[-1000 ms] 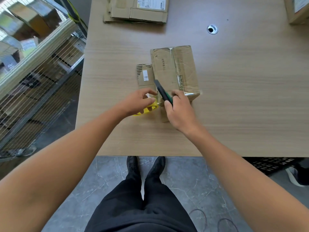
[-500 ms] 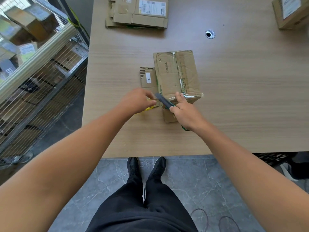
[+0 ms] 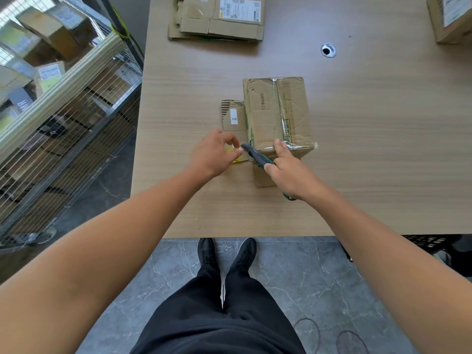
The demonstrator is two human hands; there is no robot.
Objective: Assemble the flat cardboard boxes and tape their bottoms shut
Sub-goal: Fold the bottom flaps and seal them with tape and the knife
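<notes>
Creased cardboard box (image 3: 277,113), glossy tape; matt woodgrain table (image 3: 383,149).

The left hand (image 3: 214,154) covers most of a yellow object (image 3: 231,150). Only a strip beside the fingertips shows, so its kind cannot be told, nor whether the fingers grip it. The right hand (image 3: 291,172) hides the rear of the knife (image 3: 256,155) and part of the box (image 3: 263,116) face under its fingers. Print on the box is too small to read. Far beyond the fingers, the flat boxes (image 3: 217,24) and a second box (image 3: 449,21) are cut off by the frame edge.
</notes>
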